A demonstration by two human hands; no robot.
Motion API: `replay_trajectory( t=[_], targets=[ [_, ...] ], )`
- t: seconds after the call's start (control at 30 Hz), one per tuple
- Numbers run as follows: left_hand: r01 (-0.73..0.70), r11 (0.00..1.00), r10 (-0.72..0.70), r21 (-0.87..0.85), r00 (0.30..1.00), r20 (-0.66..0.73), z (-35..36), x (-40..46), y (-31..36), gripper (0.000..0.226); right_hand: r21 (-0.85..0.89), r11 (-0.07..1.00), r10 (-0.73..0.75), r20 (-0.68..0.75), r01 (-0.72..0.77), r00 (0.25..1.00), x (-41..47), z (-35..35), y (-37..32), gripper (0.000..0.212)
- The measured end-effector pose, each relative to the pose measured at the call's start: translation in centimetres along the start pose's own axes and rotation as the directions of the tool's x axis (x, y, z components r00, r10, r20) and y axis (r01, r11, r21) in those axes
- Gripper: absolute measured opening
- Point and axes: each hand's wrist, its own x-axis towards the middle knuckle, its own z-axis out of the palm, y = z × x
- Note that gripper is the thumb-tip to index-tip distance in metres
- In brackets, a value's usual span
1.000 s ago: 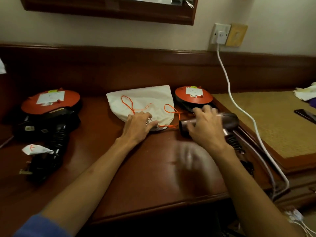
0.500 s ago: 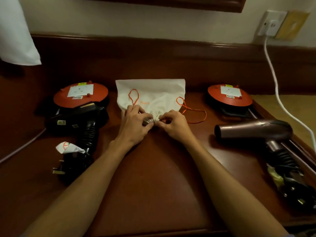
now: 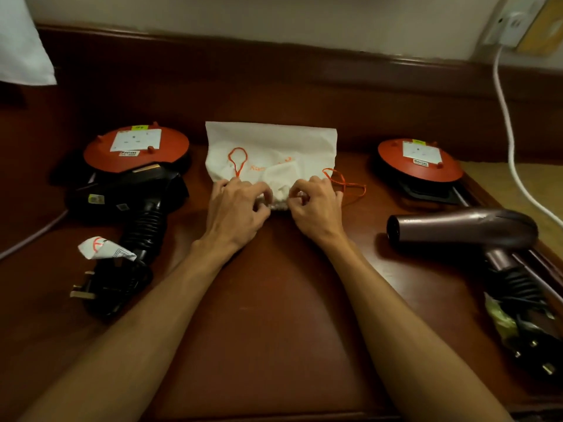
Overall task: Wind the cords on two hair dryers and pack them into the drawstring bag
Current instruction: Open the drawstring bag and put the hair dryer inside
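Your left hand (image 3: 236,208) and right hand (image 3: 316,205) both pinch the gathered mouth of the white drawstring bag (image 3: 271,156), fingers curled tight on the bunched cloth, one hand at each side of the opening. The bag lies flat at the middle of the table (image 3: 274,315), its closed bottom toward the back edge and its mouth toward you; you cannot tell what is inside. Orange drawstring loops (image 3: 344,185) trail out by your right hand. The black hair dryer (image 3: 137,202) lies near the left edge, handle toward you, its cord and plug (image 3: 103,287) bundled at the handle's end. The bronze hair dryer (image 3: 466,228) lies near the right edge, barrel running left to right with the nozzle toward the bag, handle toward you. Two red discs (image 3: 135,149) sit toward the back corners.
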Motion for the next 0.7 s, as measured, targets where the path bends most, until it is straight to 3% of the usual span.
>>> replay_trajectory(
  t=[0.2,0.33,0.53,0.7],
  targets=[
    [0.037,0.979,-0.035,-0.202,0.999,0.017,-0.2,-0.7,-0.5,0.022,-0.125,0.99,-0.062,-0.039,0.057,0.997,-0.8,0.5,-0.5,0.019],
    [0.064,0.997,-0.063,-0.038,0.998,0.026,-0.3,-0.5,-0.5,0.022,-0.099,0.995,-0.019,-0.039,0.015,0.999,-0.7,0.4,-1.1,0.02],
    [0.047,0.992,-0.048,0.114,0.999,0.006,-1.0,-0.4,-0.5,0.025,-0.246,0.969,-0.014,-0.07,-0.004,0.997,-0.9,-0.6,-1.2,0.034],
    [0.041,0.964,-0.049,0.264,0.998,0.025,-1.2,-0.6,-0.4,0.053,-0.399,0.917,-0.018,0.012,0.021,1.0,-0.8,-1.1,-0.8,0.057]
  ],
)
